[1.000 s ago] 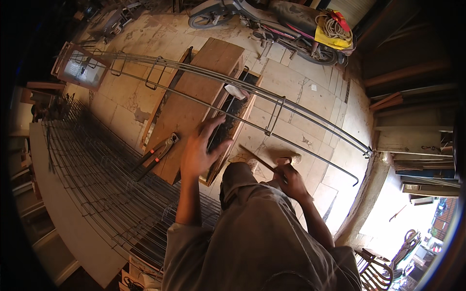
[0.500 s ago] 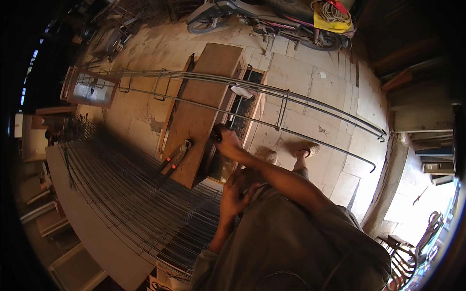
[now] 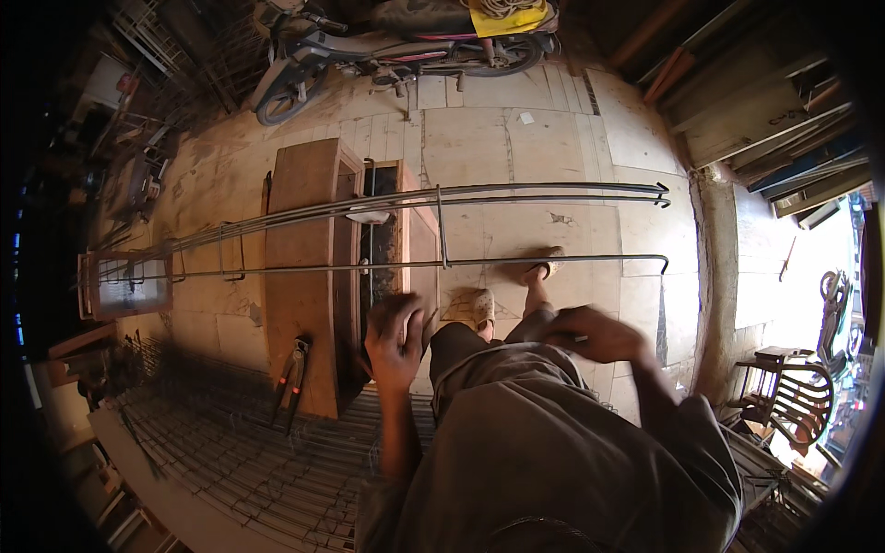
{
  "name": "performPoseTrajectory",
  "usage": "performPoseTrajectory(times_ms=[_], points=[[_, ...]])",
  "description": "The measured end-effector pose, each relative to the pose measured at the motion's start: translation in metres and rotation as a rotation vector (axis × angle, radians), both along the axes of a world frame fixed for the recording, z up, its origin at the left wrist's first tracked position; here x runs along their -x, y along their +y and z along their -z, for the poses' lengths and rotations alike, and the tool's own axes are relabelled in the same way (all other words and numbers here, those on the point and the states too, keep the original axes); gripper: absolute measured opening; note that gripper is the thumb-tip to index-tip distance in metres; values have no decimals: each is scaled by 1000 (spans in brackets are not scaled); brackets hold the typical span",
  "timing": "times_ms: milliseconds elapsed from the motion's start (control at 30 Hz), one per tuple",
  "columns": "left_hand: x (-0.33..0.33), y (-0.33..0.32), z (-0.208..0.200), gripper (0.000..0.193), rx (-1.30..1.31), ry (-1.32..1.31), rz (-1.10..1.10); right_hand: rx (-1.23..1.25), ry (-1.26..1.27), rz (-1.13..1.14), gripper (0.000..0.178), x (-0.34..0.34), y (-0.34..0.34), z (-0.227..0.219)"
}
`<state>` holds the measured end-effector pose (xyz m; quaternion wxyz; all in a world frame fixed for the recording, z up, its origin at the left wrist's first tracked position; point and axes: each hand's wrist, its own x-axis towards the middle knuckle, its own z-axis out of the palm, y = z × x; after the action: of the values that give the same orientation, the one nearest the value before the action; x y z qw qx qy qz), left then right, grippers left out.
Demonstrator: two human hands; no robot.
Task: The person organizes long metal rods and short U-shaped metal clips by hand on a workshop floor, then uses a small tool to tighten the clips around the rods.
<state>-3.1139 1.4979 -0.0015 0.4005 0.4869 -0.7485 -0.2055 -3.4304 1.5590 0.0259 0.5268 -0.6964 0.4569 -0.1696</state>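
My left hand (image 3: pixel 395 341) is raised beside the near end of a wooden cabinet (image 3: pixel 304 304), its bent fingers blurred. My right hand (image 3: pixel 599 334) hovers over my right thigh, smeared by motion; whether it holds anything cannot be made out. A long steel rebar frame (image 3: pixel 544 194) of rods and bent rectangular ties lies across the cabinet, ahead of both hands and apart from them. On the cabinet top, left of my left hand, rest pincers (image 3: pixel 293 378) with red and black handles.
Many thin steel rods (image 3: pixel 249 461) are stacked at the lower left. A glass-fronted wooden box (image 3: pixel 134 281) sits under the frame's left end. Beyond stands a motorbike (image 3: pixel 406 55). At the right are a wooden chair (image 3: pixel 793 396) and a concrete ledge (image 3: pixel 714 240).
My right hand has swung back from the cabinet's edge to the right, over my thigh. My left hand has risen slightly and shifted left. The view has turned; the frame and pincers stay in place.
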Motion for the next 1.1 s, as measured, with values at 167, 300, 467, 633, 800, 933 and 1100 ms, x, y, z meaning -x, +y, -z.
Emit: performPoseTrajectory(times_ms=[167,300,467,633,800,933,1100], points=[[15,-63,-17,41,-68,-412,207,380,687,1244,29,159,74,-8],[18,-77,-11,39,-130,-400,292,65,500,1423,41,155,61,19],[24,-86,5,28,-191,-326,375,-65,122,1452,44,127,38,26],[20,-87,3,23,-195,-302,390,-104,233,1450,45,124,26,34],[21,-88,-1,26,-235,-303,402,-40,96,1444,37,123,28,35],[18,-89,6,27,-252,-280,407,107,-25,1430,33,119,33,39],[16,-90,5,29,-237,-295,417,140,-130,1427,40,109,26,27]])
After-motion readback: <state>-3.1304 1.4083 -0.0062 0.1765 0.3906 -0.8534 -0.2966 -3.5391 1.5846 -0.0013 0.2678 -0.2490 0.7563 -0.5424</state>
